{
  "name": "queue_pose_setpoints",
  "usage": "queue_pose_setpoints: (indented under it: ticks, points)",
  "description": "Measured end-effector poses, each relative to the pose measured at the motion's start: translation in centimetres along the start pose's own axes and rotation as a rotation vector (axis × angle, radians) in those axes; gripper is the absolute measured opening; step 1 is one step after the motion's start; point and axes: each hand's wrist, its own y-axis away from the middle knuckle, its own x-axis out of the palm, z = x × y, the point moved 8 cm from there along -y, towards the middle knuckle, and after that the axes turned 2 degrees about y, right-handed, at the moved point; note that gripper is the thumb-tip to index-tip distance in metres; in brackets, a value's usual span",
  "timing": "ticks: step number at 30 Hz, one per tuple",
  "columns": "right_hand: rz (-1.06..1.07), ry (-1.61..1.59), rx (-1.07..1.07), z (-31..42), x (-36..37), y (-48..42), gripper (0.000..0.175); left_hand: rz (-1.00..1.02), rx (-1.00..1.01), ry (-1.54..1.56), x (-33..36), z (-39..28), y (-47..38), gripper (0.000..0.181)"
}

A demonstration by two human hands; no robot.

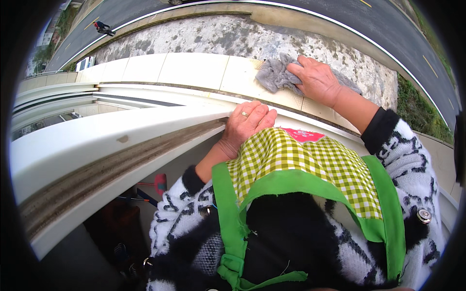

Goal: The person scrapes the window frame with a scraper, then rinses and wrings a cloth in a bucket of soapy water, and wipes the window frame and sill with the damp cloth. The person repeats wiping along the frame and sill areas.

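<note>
My right hand (316, 80) grips a crumpled grey cloth (276, 74) and presses it on the pale tiled ledge (196, 71) outside the window. Part of the cloth trails out behind the wrist. With a ring on one finger, my left hand (249, 122) is curled over the white window frame (145, 120), where the sash meets the sill; its fingertips are partly hidden. Brown grime lines the groove (120, 167) of the frame. A green-and-yellow checked apron (276, 156) covers my chest and reaches up close to the left hand.
Beyond the ledge lies a stained concrete surface (218, 34) far below, beside a road (320, 11) where a person (103, 29) is seen. White window tracks (54, 89) run to the left. Under the frame, a pink-headed tool (160, 183) shows in the dim interior.
</note>
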Motion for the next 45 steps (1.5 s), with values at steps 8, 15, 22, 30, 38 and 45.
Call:
queue_pose_setpoints:
  ticks: [8, 15, 22, 30, 38, 45]
  points:
    - [0.075, 0.039, 0.048, -1.2, 2.6, -2.0, 0.028, 0.027, -0.006, -0.058, -0.2, 1.3, 0.8, 0.028]
    - [0.293, 0.040, 0.059, -1.6, -1.5, 3.8, 0.028, 0.017, -0.038, -0.052, -0.2, 0.5, 0.6, 0.030]
    - [-0.329, -0.059, -0.149, 4.6, 4.2, -11.1, 0.025, 0.048, -0.046, -0.065, 0.2, 1.1, 1.3, 0.032]
    - [-0.091, -0.076, -0.301, 0.8, 1.1, 0.5, 0.029, 0.030, 0.000, -0.041, 0.3, 0.7, 0.9, 0.031]
    - [0.003, -0.133, -0.298, 1.4, -0.8, 2.6, 0.029, 0.015, 0.023, -0.030, 0.5, -1.8, 0.0, 0.029]
    - [-0.265, -0.148, -0.167, 5.0, 3.4, -13.6, 0.029, 0.024, 0.005, -0.048, 0.6, -0.8, 0.2, 0.028]
